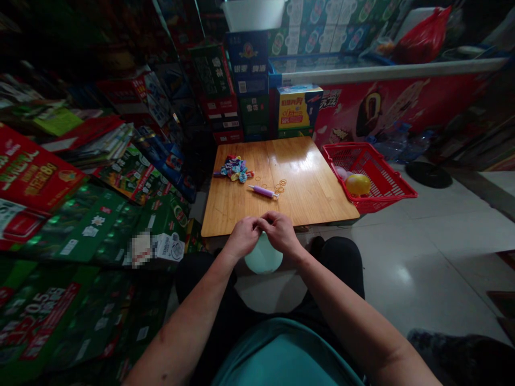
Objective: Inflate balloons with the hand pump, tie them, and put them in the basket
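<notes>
The left hand (242, 237) and right hand (281, 231) meet by the near edge of the table (322, 206), fingers clamped together on the top end of a pale green balloon (263, 258), which hangs below them. A purple pump (263, 191) lies beyond, between bunched flat balloons (235, 169) at left and rubber bands (280, 186); a red basket (392, 188) stands right.

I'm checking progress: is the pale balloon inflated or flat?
Inflated: the pale balloon bulges round beneath the left hand and right hand, which hide its neck.
</notes>
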A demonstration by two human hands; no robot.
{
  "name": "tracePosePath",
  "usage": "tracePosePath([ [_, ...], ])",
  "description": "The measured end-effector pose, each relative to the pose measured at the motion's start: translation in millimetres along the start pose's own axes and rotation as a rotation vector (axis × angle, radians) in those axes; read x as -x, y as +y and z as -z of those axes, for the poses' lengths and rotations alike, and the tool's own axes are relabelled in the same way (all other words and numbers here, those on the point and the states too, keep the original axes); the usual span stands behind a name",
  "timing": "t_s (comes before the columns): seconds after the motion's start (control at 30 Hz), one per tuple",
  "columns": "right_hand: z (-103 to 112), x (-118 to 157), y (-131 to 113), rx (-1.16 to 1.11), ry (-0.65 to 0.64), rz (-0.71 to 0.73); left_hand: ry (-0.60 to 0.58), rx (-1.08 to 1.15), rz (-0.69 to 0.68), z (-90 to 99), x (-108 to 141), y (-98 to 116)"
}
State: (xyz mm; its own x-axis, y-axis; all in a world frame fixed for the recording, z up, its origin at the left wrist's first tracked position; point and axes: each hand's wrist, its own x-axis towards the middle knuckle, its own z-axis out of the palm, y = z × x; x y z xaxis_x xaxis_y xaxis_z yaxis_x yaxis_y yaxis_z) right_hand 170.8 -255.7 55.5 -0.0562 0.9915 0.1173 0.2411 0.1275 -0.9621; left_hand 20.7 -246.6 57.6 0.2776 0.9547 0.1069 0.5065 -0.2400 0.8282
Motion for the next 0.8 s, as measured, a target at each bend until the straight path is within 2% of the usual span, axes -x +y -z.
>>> tracePosePath([
  [0.07, 0, 1, 0, 0.013, 0.049, -0.001, 0.001, 0.097, 0.057, 1.4, -1, 0],
  [0.2, 7, 3, 8, -0.014, 0.112, -0.052, -0.043, 0.505, 0.273, 6.0, -1, -6],
  [0.27, 11, 5, 11, -0.018, 0.106, -0.048, -0.038, 0.684, 0.358, 6.7, -1, -10],
  [0.33, 13, 8, 12, 0.001, 0.051, -0.015, -0.016, 0.766, 0.385, 5.3, -1, -12],
  [0.43, 15, 10, 12, 0.046, -0.007, 0.006, -0.001, 0.698, 0.320, 0.4, -3, -4],
  [0.57, 21, 8, 12, 0.107, 0.083, 0.037, 0.000, 0.423, 0.159, -5.8, -9, 19],
  [0.67, 33, 6, 11, 0.109, 0.116, 0.052, 0.001, 0.313, 0.075, -8.7, -15, 35],
  [0.8, 64, 3, 12, 0.056, 0.234, -0.064, 0.162, 0.255, 0.024, -8.1, -22, 43],
])
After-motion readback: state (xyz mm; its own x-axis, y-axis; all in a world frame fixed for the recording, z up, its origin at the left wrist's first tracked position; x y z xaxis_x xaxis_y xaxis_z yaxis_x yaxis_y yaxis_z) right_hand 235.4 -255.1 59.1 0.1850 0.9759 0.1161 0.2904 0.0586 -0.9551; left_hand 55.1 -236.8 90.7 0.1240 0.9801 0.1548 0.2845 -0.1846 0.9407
